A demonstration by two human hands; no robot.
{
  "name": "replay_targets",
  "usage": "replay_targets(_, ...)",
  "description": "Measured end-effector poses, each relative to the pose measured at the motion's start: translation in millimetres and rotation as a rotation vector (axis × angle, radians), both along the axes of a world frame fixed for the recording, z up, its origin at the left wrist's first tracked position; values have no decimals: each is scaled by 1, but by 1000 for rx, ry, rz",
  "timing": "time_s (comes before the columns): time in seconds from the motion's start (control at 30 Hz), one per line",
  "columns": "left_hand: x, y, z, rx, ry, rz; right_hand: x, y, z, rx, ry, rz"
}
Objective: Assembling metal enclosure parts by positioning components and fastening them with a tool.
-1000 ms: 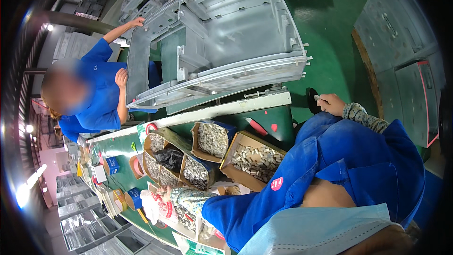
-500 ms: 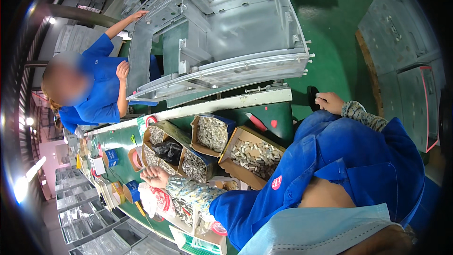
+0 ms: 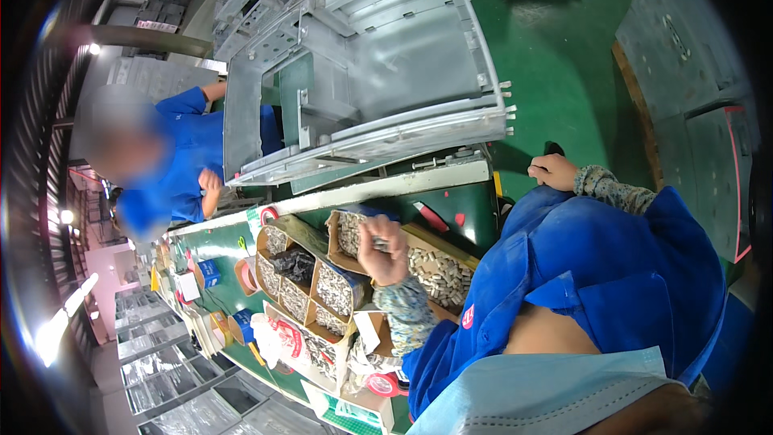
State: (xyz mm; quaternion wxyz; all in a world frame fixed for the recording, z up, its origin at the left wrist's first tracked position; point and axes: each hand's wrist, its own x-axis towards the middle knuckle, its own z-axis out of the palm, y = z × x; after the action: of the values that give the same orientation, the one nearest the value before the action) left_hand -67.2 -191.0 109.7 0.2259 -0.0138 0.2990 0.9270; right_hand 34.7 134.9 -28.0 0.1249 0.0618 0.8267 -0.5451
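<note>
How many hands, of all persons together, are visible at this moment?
3: the person's left hand over the open boxes, right hand by the blue clothing, and a co-worker's hand near the large metal frame. More may be hidden.

One head-worn wide fisheye view looks down past the face mask (image 3: 555,391), taking in left hand (image 3: 384,250), right hand (image 3: 554,171) and desk (image 3: 477,230) close up, the metal frame (image 3: 407,64) beyond, lights (image 3: 51,342) far off.
</note>
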Motion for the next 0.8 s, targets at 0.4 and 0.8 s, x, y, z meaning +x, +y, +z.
replay_targets(0.4,72,200,-32,-177,-231,-294,-25,132,-18,-30,29,93)
replay_targets(0.8,36,354,-23,-293,-163,-359,-40,257,-38,-58,52,6)
